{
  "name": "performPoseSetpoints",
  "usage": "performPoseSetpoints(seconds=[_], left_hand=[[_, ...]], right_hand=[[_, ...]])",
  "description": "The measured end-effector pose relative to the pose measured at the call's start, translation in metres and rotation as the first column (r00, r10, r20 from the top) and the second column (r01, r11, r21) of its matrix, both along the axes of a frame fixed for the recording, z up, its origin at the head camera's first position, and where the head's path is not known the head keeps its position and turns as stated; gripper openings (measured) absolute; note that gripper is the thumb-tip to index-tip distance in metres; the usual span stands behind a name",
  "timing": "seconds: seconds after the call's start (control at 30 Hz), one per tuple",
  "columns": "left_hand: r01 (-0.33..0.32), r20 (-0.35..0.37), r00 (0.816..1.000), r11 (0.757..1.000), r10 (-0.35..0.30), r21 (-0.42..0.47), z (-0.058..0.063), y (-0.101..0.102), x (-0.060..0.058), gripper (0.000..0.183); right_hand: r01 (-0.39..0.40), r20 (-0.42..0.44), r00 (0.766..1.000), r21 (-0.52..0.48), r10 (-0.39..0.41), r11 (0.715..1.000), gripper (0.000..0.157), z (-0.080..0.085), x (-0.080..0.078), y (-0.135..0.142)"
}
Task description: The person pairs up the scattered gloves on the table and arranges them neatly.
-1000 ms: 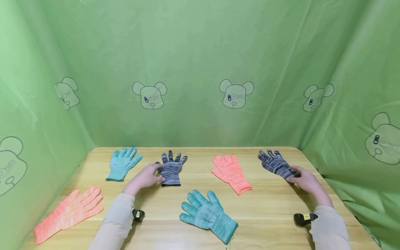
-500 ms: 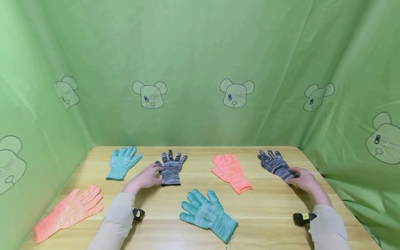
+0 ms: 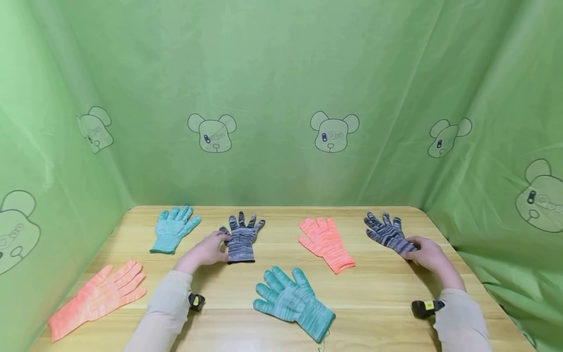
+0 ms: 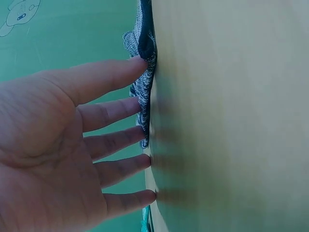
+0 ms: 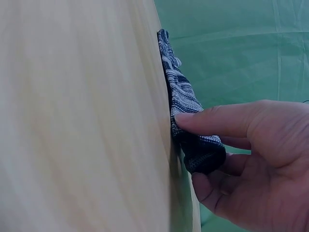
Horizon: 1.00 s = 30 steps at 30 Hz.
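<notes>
Toward the back, left of the middle, a dark grey-and-white striped knit glove (image 3: 242, 242) lies flat with its fingers spread. My left hand (image 3: 208, 250) is at its left side, fingertips right at the glove's edge. In the left wrist view, the fingers (image 4: 113, 110) are straight and spread, and the thumb meets the dark cuff. My right hand (image 3: 430, 255) pinches the cuff of a matching striped glove (image 3: 389, 235) at the back right. The right wrist view shows that cuff (image 5: 205, 154) lifted off the wood between thumb and fingers, while the glove's far end slopes down to the table.
Teal gloves lie at the back left (image 3: 170, 230) and front middle (image 3: 292, 303). An orange glove (image 3: 325, 244) lies between the two striped ones, and another orange glove (image 3: 97, 300) at the front left. Green cloth (image 3: 272, 181) encloses the wooden table (image 3: 228, 322) on three sides.
Both hands stay almost in place. The fingers of the right striped glove have shifted a little; its cuff stays in my right hand. The other gloves have not moved.
</notes>
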State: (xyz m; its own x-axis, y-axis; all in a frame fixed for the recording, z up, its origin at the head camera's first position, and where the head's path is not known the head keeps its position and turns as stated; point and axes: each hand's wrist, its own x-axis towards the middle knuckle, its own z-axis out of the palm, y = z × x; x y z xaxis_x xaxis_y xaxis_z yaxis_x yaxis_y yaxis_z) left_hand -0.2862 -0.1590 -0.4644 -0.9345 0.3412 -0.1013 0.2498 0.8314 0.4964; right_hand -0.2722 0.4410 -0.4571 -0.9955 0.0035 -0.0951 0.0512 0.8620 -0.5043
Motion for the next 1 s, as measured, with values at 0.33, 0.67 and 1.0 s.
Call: performPoseSetpoints(seconds=[0.33,0.67,1.0], left_hand=[[0.016,0.006,1.000,1.000,-0.016,0.001,0.0021,0.0027,0.0020,0.064],[0.026,0.005,1.000,1.000,-0.026,-0.002,0.0031,0.0025,0.0019,0.064],[0.027,0.014,1.000,1.000,-0.027,-0.007,0.0036,0.0033,0.0018,0.063]], right_hand=[[0.010,0.005,1.000,0.013,-0.010,1.000,0.051,0.0021,-0.0001,-0.0012],[0.046,-0.023,0.999,-0.033,-0.046,0.998,0.040,0.0030,0.0007,-0.0037],[0.077,-0.088,0.993,-0.001,-0.077,0.997,0.033,0.0070,0.0015,-0.0071]])
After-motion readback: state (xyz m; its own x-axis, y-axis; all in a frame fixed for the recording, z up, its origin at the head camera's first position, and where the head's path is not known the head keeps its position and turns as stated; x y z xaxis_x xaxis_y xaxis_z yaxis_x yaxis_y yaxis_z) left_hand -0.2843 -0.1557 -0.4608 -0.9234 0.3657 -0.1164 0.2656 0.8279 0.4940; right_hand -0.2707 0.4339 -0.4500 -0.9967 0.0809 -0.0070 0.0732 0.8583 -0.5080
